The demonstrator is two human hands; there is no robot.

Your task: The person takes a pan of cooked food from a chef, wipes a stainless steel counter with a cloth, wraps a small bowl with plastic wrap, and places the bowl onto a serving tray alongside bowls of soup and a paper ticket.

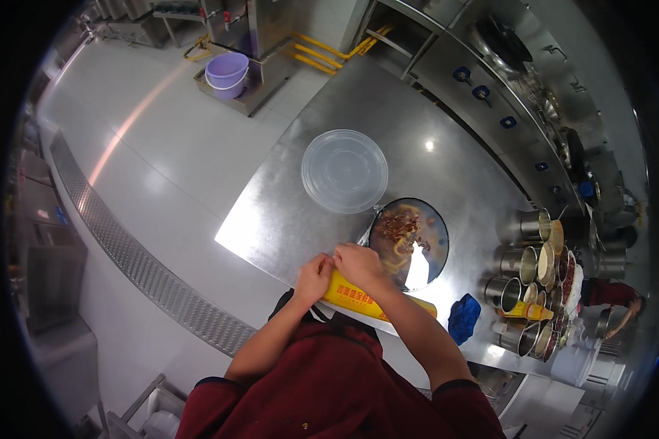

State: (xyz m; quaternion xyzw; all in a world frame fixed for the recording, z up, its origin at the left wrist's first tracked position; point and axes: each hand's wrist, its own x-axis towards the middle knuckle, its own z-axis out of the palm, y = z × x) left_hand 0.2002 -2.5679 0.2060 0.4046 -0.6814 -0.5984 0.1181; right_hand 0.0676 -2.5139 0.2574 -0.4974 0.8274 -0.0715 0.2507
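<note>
Both hands meet at the left end of a yellow cling film box [351, 294], which lies along the near edge of the steel table [285, 181]. My left hand [314, 278] is bent around the box's end. My right hand [357, 264] reaches across its top, with fingers closed near the left hand's fingertips; what they pinch is too small to tell. Just beyond the right hand stands a round container of food in liquid [398, 236], with shiny clear film at its left side. A round translucent plastic lid [345, 171] lies farther back, beside the container.
A crumpled blue cloth or bag [464, 318] lies right of the box. Steel pots [502, 293] and a yellow bottle [527, 310] crowd the right side. A stove [472, 93] borders the far side. Another person [609, 293] is at far right; a purple bucket [227, 74] stands beyond the table.
</note>
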